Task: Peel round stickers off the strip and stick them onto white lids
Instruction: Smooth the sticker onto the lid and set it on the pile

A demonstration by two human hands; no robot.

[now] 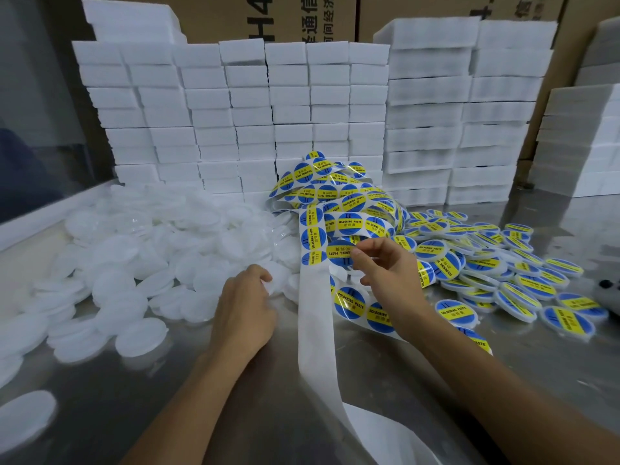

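A long white backing strip [315, 317] runs from a tangled heap of blue-and-yellow round stickers [339, 193] down the middle of the table toward me. My right hand [385, 273] pinches one round sticker [340, 252] between thumb and fingers, partly lifted off the strip. My left hand [246, 307] lies at the near edge of a big pile of plain white lids [161, 250], its fingertips curled on a white lid [275, 280]. To the right lie several lids with stickers on them [503, 263].
Stacks of white foam blocks [268, 105] form a wall behind the piles, with cardboard boxes [302, 18] behind them. A dark object [609, 290] shows at the right edge. The shiny metal table [235, 397] reaches to the near edge.
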